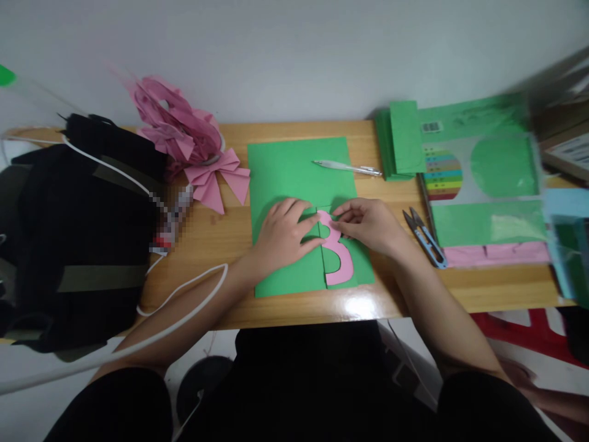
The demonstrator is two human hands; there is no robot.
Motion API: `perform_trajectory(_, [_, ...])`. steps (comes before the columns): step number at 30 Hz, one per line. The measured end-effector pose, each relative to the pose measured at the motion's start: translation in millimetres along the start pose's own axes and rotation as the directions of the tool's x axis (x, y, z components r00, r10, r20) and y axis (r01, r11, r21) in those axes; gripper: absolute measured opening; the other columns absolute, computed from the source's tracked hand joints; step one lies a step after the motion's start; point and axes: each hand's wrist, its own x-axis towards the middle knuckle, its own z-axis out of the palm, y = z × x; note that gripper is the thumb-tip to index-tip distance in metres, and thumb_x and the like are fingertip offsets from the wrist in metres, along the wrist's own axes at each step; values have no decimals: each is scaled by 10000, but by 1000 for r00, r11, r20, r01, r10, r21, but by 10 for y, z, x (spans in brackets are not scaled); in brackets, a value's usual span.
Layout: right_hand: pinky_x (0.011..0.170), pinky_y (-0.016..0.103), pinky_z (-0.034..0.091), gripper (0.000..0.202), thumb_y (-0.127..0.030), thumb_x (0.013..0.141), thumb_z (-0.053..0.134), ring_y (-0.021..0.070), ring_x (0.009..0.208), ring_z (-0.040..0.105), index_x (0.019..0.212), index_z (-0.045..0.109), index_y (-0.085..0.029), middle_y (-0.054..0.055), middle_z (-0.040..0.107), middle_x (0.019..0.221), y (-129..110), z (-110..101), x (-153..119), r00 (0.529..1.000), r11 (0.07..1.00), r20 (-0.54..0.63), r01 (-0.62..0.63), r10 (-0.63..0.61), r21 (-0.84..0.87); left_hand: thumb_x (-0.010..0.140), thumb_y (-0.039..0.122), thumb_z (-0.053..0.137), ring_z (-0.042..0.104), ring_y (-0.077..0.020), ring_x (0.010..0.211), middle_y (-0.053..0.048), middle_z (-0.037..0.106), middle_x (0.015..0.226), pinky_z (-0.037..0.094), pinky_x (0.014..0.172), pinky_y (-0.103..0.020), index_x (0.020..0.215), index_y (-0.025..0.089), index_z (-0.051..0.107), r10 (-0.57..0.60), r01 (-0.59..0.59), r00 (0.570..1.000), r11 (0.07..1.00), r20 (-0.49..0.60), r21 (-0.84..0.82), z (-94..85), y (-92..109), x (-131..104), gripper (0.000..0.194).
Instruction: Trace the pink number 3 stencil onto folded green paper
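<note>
A pink paper cut-out shaped like a 3 (344,261) lies over a smaller piece of green paper on a large green sheet (289,172). My left hand (286,233) rests flat on the sheet, fingers spread, with thumb and index tips at the cut-out's left edge. From the other side my right hand (368,224) has its fingers curled, thumb and index closed at the upper right edge of the 3. Above both hands, a white pen (347,167) lies across the sheet's right edge.
To the right are thread snips (426,238), a stack of green paper pieces (405,141) and a plastic paper pack (488,184). Pink paper scraps (179,126) fill the back left. A black bag (92,239) stands left; a white cable (184,312) crosses above my left forearm.
</note>
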Motion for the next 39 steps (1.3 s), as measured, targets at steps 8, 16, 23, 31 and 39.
perform_trajectory(8, [546,288,500,188,-264,651,760,144,530,617,772,651,-172,6,662,603,-18,0,-7,1000,999,3,-25,25,-20,872,508,654,565,-287,1075,-125,654,1145,464,873,-416,1117,184,718,14,-14,1000,1000,-12,25,-7,1,2,411])
perform_trajectory(16, [522,285,492,234,-318,623,782,142,519,615,764,650,-185,3,663,598,0,-4,-11,1000,1000,8,5,-5,-4,878,506,647,562,-286,1064,-134,652,1128,459,861,-414,1101,167,723,29,-29,999,999,-25,19,-10,-1,12,413])
perform_trajectory(23, [537,274,470,340,-359,593,833,125,546,586,808,661,-159,-1,641,616,11,-76,14,1000,999,-11,30,-29,12,864,483,672,550,-305,1079,-136,640,1145,461,862,-436,1129,169,716,14,-14,1000,1000,1,0,-12,1,9,413])
perform_trajectory(31, [672,321,525,227,-396,794,713,159,667,622,887,704,-189,39,694,782,-151,-161,-431,963,918,-24,250,-270,-307,880,473,654,545,-306,1092,-135,631,1166,458,868,-442,1110,177,719,9,-9,1000,1000,-7,1,1,2,-2,380])
perform_trajectory(39, [1018,485,502,369,-367,923,580,297,1271,561,1248,648,-206,132,633,1337,330,242,-1157,755,443,189,547,-628,-710,867,441,675,538,-325,1116,-136,629,1186,446,895,-469,1135,173,713,-20,21,1000,999,14,-35,1,16,13,381])
